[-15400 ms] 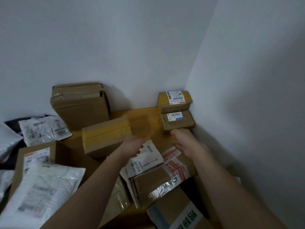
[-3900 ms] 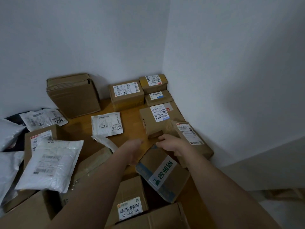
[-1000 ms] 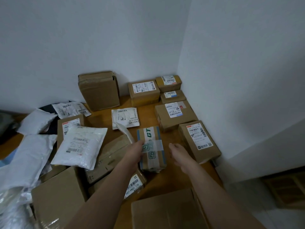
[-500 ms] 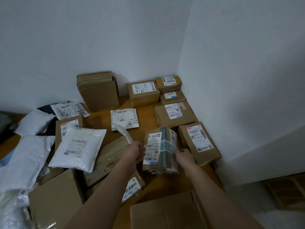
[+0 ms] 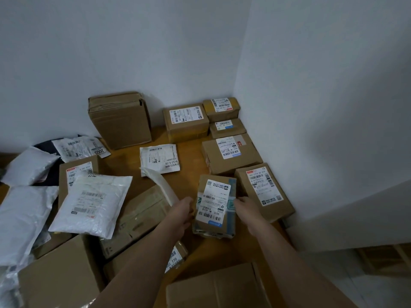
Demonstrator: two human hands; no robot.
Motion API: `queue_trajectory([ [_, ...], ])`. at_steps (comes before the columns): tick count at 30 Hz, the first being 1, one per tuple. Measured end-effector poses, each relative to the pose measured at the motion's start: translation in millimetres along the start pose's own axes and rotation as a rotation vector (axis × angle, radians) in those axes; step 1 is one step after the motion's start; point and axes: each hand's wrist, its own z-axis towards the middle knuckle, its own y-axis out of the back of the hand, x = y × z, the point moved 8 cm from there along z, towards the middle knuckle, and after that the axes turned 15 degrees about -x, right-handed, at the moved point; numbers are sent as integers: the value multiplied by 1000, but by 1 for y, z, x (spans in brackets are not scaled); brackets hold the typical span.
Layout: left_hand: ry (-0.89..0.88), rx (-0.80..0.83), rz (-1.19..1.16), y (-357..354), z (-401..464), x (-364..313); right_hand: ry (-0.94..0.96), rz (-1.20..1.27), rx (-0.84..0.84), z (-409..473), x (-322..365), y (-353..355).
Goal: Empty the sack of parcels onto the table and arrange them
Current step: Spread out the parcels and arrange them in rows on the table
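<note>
Presently: taped box [image 5: 214, 206], label up, grasped at both sides between left hand [image 5: 182, 210] and right hand [image 5: 245, 206], low over the table [image 5: 191, 161]. Advice: set it flat, square against the labelled box [image 5: 264, 192] just right of the grip, label readable. Surface: brown wood, crowded with parcels; white walls meet in a corner beyond the grip.

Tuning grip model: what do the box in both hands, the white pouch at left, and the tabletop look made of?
Box in both hands: brown corrugated cardboard by the look, matte, with glossy tape bands and a paper label.
White pouch: probably plastic bubble mailer; pebbled, faintly shiny surface.
Tabletop: wood or wood-look laminate, smooth orange-brown; which one is unclear.
</note>
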Motion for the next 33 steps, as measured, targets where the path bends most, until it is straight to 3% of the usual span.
queue_trajectory([
  [6,-52,182,52,-28,-8,-10,183,-54,-133,9,34,14],
  [9,-78,179,79,-33,-3,-12,257,-53,-250,12,46,25],
  [12,-73,183,139,-34,-9,-10,257,-76,-239,11,43,24],
  [16,-32,317,1,-43,-19,-12,237,-28,-224,10,38,27],
  [26,-91,149,-51,2,-28,-22,236,49,-164,-18,48,32],
  [33,-74,-14,-198,69,-30,-13,305,-126,115,-69,45,-15],
])
